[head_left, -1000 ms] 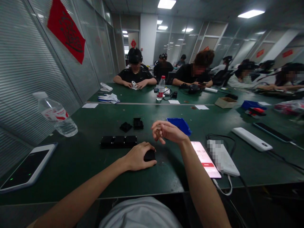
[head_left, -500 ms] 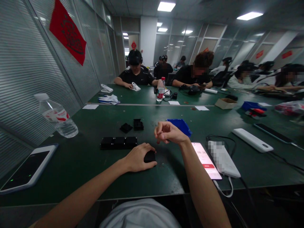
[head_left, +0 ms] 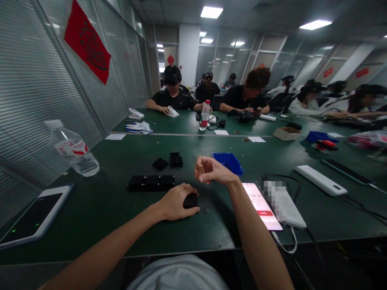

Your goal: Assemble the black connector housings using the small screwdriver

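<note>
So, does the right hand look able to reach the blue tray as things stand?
Probably yes: the blue tray lies just beyond the right hand, and nothing visible stands between them.

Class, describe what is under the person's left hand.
Under the bare left hand is a small, black, block-shaped piece. Only its right part shows; whatever the hand covers, and the underside, cannot be seen.

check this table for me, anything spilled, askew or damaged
Nothing looks spilled or plainly damaged. The water bottle at the left seems to lean, though lens distortion may cause that. One small black part lies turned at an angle beside a second part, beyond the straight row of three black blocks.
</note>
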A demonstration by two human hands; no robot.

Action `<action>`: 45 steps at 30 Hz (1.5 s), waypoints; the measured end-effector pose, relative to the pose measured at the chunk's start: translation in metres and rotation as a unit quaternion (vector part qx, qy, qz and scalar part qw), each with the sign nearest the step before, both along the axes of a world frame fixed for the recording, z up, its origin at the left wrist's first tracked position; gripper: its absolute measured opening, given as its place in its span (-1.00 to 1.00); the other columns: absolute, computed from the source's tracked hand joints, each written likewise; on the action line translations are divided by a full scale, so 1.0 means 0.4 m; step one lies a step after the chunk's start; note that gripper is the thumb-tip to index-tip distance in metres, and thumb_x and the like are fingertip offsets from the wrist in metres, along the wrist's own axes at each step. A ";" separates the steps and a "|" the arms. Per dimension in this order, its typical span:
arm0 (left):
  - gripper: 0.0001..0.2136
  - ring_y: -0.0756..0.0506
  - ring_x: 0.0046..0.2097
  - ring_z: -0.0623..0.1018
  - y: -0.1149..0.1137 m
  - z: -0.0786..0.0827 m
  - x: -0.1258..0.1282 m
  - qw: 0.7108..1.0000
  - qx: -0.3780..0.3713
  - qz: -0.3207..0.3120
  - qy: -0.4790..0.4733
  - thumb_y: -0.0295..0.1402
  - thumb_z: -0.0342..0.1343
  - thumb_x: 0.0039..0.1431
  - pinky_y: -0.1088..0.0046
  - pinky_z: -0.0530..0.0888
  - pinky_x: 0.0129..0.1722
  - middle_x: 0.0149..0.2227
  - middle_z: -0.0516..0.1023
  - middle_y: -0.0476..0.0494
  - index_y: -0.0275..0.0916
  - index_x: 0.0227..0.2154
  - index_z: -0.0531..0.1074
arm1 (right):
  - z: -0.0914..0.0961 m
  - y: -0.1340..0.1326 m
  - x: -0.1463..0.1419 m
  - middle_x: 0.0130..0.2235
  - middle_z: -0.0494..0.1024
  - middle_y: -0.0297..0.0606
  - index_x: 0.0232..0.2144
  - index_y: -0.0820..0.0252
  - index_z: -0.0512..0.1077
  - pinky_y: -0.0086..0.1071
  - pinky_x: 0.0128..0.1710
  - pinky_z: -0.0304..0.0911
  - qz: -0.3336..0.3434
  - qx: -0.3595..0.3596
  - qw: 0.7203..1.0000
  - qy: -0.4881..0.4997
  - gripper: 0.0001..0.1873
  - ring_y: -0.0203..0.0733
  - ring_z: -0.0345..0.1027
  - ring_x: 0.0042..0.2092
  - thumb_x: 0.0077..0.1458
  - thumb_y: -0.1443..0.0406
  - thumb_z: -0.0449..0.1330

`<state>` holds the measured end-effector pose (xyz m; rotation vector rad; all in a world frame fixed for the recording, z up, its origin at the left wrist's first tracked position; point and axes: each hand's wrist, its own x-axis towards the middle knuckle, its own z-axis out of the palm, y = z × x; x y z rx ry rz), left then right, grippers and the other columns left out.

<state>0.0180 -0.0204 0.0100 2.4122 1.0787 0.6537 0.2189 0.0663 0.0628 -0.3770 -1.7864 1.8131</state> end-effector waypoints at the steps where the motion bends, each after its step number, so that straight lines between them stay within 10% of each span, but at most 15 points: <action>1: -0.68 -0.24 0.00 0.57 0.000 0.001 0.000 1.000 -0.004 0.001 0.002 -0.23 0.32 0.11 0.21 0.48 0.08 -0.06 0.58 -0.19 -0.21 -0.11 0.47 | 0.000 0.000 0.004 -0.36 0.58 -0.36 -0.33 0.20 0.28 -0.61 -0.62 0.20 0.008 -0.005 1.000 0.002 -0.54 -0.45 0.33 -0.54 -0.10 0.33 0.52; 18: -0.67 -0.25 0.02 0.56 -0.002 -0.003 -0.001 1.000 -0.014 0.003 0.001 -0.22 0.31 0.13 0.18 0.48 0.11 -0.02 0.58 -0.21 -0.21 -0.08 0.46 | -0.007 0.002 0.025 -0.27 0.59 -0.14 -0.22 0.32 0.45 -0.49 -0.53 0.37 0.098 -0.016 0.995 0.014 -0.50 -0.32 0.49 -0.47 0.20 -0.06 0.27; 45: -0.66 -0.24 -0.01 0.57 0.000 0.000 -0.002 1.000 -0.006 -0.003 0.003 -0.23 0.33 0.12 0.20 0.48 0.07 -0.05 0.59 -0.20 -0.21 -0.08 0.47 | 0.017 0.000 0.040 -0.43 0.59 -0.15 -0.41 0.36 0.49 -0.57 -0.64 0.20 0.052 -0.031 0.998 0.003 -0.59 -0.37 0.34 -0.55 0.21 0.06 0.28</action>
